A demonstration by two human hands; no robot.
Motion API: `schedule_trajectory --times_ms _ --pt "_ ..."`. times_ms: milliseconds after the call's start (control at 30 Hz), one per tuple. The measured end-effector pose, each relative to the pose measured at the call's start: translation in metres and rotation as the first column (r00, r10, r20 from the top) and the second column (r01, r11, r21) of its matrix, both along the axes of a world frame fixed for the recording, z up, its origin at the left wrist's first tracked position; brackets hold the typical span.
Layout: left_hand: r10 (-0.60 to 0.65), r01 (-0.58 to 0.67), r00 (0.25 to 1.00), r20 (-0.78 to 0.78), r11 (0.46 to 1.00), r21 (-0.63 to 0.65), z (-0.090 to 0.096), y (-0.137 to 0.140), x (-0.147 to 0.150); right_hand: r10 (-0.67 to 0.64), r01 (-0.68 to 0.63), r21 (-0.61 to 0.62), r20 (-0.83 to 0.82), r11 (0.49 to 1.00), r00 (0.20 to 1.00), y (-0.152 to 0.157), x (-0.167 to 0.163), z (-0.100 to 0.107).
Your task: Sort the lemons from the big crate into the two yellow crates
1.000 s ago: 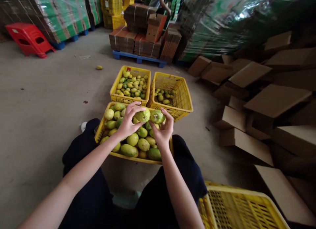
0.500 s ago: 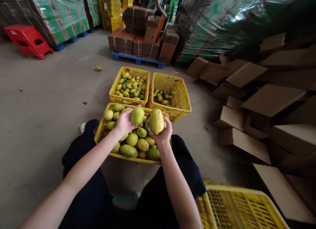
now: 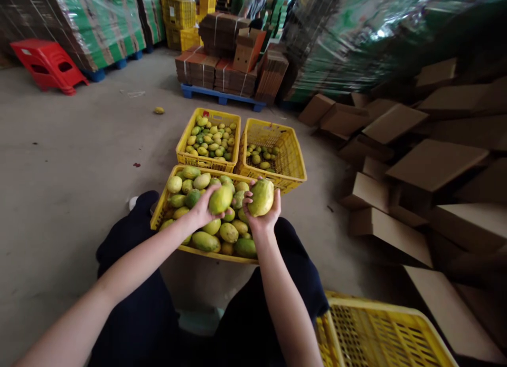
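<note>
Left grip (image 3: 203, 208) clasps one fruit (image 3: 221, 199), right grip (image 3: 266, 220) clasps another fruit (image 3: 261, 196), both held wider apart than before.

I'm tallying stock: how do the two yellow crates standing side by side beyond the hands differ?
The left crate holds many fruits, spread across it; the right crate holds far fewer, mostly toward its left side. The right crate shows much bare inner wall, the left crate less. Both are yellow and stand on the floor.

Fruit (image 3: 205, 241) in near crate (image 3: 159, 213); 2 crates (image 3: 205, 162) behind; stool (image 3: 48, 66) far left; cartons (image 3: 435, 163) right.
</note>
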State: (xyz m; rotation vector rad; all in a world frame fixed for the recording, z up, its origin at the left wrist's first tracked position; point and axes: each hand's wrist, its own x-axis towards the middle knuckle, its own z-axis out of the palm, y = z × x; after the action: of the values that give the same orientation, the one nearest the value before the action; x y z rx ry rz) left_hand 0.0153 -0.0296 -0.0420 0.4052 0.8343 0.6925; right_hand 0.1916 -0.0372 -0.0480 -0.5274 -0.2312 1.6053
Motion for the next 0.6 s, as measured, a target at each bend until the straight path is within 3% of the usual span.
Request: schedule_trajectory --times_ms 67,100,167,200,233,267,300,333,400,433,533,600 --pt "-0.318 0.321 0.939 -0.134 0.947 0.007 -0.012 -0.02 0.006 -0.054 0.054 0.03 0.002 0.998 0.999 0.002 0.013 0.003" --pt "-0.482 0.487 0.859 -0.175 0.874 -0.016 -0.018 -0.032 0.008 -0.087 0.088 0.034 -0.005 0.996 0.996 0.002 0.02 0.006" --pt "-0.731 0.732 0.652 -0.202 0.676 -0.085 -0.028 -0.053 0.009 -0.16 0.161 0.02 -0.036 0.987 0.986 0.002 0.032 0.01" --pt "-0.801 0.797 0.562 -0.207 0.591 -0.123 -0.031 -0.06 0.008 -0.194 0.195 0.01 -0.056 0.981 0.979 0.001 0.038 0.011" --pt "-0.836 0.826 0.506 -0.213 0.541 -0.161 -0.032 -0.063 0.006 -0.223 0.223 0.001 -0.077 0.975 0.972 0.0 0.043 0.012" --pt "-0.838 0.82 0.494 -0.231 0.538 -0.197 -0.03 -0.061 0.004 -0.243 0.244 -0.006 -0.098 0.97 0.965 -0.001 0.047 0.012" --pt "-0.802 0.775 0.535 -0.264 0.591 -0.224 -0.026 -0.054 0.0 -0.255 0.256 -0.009 -0.116 0.967 0.96 -0.002 0.05 0.012" --pt "-0.733 0.699 0.607 -0.306 0.676 -0.234 -0.02 -0.041 -0.002 -0.261 0.263 -0.008 -0.128 0.965 0.957 -0.003 0.053 0.012" --pt "-0.469 0.443 0.782 -0.411 0.882 -0.164 0.0 -0.001 -0.006 -0.262 0.265 0.005 -0.135 0.964 0.956 -0.004 0.056 0.011" --pt "-0.358 0.352 0.825 -0.437 0.931 -0.098 0.012 0.024 -0.005 -0.262 0.266 0.012 -0.13 0.964 0.956 -0.003 0.057 0.011" --pt "-0.127 0.178 0.883 -0.451 0.982 0.071 0.047 0.097 0.002 -0.272 0.272 -0.007 -0.09 0.962 0.958 0.001 0.055 0.012" --pt "0.078 0.053 0.851 -0.52 0.971 0.231 0.06 0.126 0.008 -0.268 0.265 -0.048 -0.069 0.963 0.961 0.005 0.05 0.012"
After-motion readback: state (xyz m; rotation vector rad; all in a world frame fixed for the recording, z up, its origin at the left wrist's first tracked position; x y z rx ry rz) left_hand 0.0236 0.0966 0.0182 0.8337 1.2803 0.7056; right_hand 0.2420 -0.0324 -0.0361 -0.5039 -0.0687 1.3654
